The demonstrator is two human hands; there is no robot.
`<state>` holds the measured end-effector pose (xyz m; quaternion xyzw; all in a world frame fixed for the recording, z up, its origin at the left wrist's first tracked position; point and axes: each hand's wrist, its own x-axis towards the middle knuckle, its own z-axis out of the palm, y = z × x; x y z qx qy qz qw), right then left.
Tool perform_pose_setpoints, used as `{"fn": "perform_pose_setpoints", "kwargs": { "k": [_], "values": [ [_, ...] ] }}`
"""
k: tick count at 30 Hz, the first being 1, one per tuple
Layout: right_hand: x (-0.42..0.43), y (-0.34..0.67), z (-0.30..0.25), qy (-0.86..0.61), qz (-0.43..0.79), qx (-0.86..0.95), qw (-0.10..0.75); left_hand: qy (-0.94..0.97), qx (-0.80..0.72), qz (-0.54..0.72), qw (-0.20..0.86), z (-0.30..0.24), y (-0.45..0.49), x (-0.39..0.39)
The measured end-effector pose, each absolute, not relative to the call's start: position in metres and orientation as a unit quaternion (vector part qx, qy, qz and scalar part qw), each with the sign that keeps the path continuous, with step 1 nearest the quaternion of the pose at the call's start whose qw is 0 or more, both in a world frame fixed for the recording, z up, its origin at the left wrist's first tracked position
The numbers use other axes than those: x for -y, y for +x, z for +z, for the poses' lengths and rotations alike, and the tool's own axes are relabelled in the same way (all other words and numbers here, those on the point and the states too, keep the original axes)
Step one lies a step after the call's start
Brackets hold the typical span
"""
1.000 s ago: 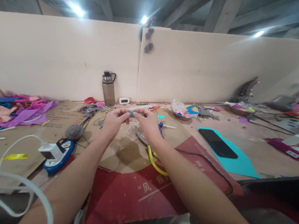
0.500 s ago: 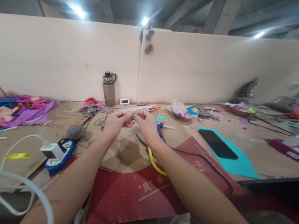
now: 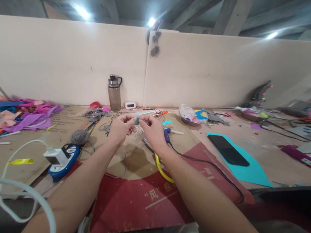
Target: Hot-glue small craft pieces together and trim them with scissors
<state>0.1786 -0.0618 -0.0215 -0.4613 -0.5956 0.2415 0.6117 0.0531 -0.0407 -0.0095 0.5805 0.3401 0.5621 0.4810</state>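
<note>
The left hand (image 3: 121, 128) and right hand (image 3: 153, 129) meet above the tabletop (image 3: 256, 147), fingers pinched together on a small teal piece (image 3: 137, 121). The piece looks only partly shaped, so I judge the work is in its middle.

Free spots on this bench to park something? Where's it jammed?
Bare patches: brown cardboard between the purple paper scraps and the grey yarn ball; the red printed sheet between the forearms; pale tabletop right of the black phone. Crowded: around both hands, the back edge by the bottle, and the far right.
</note>
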Motion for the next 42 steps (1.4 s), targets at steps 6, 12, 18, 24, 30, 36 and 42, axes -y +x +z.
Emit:
{"fn": "perform_pose_setpoints", "kwargs": {
  "k": [6, 12, 18, 24, 30, 36, 42],
  "values": [
    [0.062, 0.179, -0.020, -0.478, 0.262, 0.571, 0.614, 0.583, -0.338, 0.525, 0.520, -0.007, 0.055, 0.043],
    [0.062, 0.183, -0.017, -0.477, 0.267, 0.567, 0.617, 0.549, -0.303, 0.506, 0.592, -0.003, 0.049, 0.042],
    [0.059, 0.186, -0.018, -0.471, 0.265, 0.570, 0.619, 0.551, -0.311, 0.495, 0.595, -0.001, 0.048, 0.041],
    [0.061, 0.183, -0.021, -0.484, 0.216, 0.595, 0.604, 0.595, -0.346, 0.510, 0.517, -0.008, 0.053, 0.040],
    [0.061, 0.180, -0.026, -0.460, 0.189, 0.634, 0.592, 0.586, -0.359, 0.556, 0.467, -0.011, 0.047, 0.032],
    [0.059, 0.182, -0.030, -0.454, 0.170, 0.675, 0.555, 0.518, -0.391, 0.635, 0.419, -0.017, 0.027, 0.013],
    [0.061, 0.182, -0.027, -0.414, 0.265, 0.661, 0.567, 0.399, -0.376, 0.713, 0.438, -0.024, 0.007, -0.006]
  ]
}}
